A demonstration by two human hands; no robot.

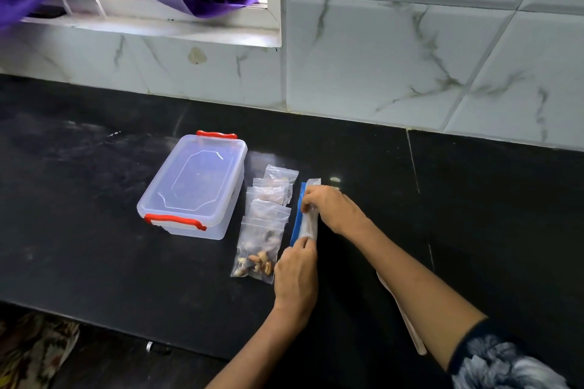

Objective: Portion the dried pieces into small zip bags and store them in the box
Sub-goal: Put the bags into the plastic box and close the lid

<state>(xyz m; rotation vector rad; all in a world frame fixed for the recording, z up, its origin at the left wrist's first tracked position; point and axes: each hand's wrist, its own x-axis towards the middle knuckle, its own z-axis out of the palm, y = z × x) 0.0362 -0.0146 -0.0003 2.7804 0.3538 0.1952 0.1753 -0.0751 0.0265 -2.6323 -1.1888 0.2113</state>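
On the black bench, the left hand and right hand each pinch a rolled clear bag with a blue zip strip, beside 4 filled small zip bags and the lidded clear box.

My hands are bare, with no rings. My right arm has a short sleeve up past the elbow. It is dark blue with big grey-white flowers.
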